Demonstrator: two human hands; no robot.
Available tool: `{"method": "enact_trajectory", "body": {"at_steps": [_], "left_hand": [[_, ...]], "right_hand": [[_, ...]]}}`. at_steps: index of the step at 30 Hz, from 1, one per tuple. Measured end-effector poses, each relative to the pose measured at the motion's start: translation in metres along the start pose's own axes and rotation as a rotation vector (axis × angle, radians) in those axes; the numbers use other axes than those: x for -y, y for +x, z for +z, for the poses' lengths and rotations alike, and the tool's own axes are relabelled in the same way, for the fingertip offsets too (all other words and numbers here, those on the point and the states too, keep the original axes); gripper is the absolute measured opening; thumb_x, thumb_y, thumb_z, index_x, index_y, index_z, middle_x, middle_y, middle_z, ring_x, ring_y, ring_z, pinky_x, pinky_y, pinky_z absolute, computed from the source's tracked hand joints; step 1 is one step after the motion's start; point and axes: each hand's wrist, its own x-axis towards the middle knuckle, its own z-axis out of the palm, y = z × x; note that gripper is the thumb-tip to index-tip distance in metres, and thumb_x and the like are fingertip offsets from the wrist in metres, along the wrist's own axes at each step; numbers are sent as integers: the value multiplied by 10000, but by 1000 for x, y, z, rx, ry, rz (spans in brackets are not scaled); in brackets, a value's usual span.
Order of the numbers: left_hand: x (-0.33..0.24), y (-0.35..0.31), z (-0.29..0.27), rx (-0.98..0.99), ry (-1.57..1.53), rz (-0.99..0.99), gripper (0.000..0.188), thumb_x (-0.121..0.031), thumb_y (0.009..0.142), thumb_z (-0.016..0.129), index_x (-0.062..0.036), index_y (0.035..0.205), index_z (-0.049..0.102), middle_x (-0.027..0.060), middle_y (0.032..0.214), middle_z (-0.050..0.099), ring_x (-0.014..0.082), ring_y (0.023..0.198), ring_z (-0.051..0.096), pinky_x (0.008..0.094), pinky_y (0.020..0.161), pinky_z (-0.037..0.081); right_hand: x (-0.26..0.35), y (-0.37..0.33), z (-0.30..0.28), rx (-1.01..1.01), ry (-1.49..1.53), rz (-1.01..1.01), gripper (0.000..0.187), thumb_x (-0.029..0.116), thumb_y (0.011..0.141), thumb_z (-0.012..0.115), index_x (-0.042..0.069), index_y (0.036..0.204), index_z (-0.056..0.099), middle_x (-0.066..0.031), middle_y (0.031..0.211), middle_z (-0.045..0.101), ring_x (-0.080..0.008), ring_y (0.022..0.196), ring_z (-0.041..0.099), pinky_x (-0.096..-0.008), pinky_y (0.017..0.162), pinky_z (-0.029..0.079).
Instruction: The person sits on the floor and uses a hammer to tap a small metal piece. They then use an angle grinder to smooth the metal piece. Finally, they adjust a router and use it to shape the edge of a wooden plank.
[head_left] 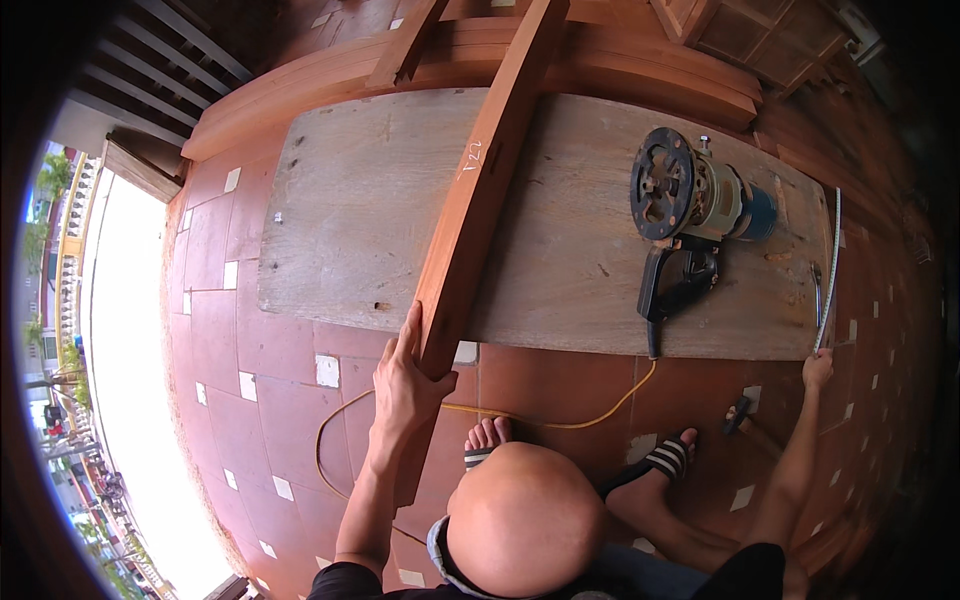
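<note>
A long reddish-brown wooden beam (470, 190) lies slantwise across a worn grey board (350, 210), with chalk-like marks on its upper face. My left hand (405, 390) grips its near part, fingers along the left side and thumb over toward the right. Off to the right, my right hand (818, 369) is closed on a tape measure, whose pale blade (834, 250) stretches away past the board's right end. Its case is not visible in my fingers. A router (700, 195) rests on its side on the board, round black base facing left.
A wrench (817, 288) lies at the board's right end. The router's yellow cord (590, 420) loops over the tiled floor (290, 420). A hammer (738, 413) is near my sandalled foot (670, 458). More timber (640, 75) lies beyond the board; wooden panelled furniture (765, 40) stands far right.
</note>
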Motion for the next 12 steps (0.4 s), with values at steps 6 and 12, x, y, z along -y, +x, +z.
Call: {"method": "enact_trajectory", "body": {"at_steps": [6, 12], "left_hand": [[31, -68, -20, 193, -443, -131, 1161, -76, 700, 865, -42, 1700, 274, 229, 1466, 649, 289, 1352, 644, 378, 1113, 528], [66, -128, 2, 329, -677, -227, 1226, -176, 685, 911, 86, 1669, 229, 236, 1655, 447, 265, 1554, 415, 415, 1269, 341]], "right_hand": [[-7, -8, 11, 380, 862, 294, 268, 88, 1076, 555, 41, 1328, 633, -51, 970, 670, -141, 730, 635, -325, 623, 520], [-35, 52, -53, 217, 1454, 334, 396, 231, 1074, 687, 89, 1432, 594, -23, 1109, 682, -117, 823, 641, -289, 760, 568]]}}
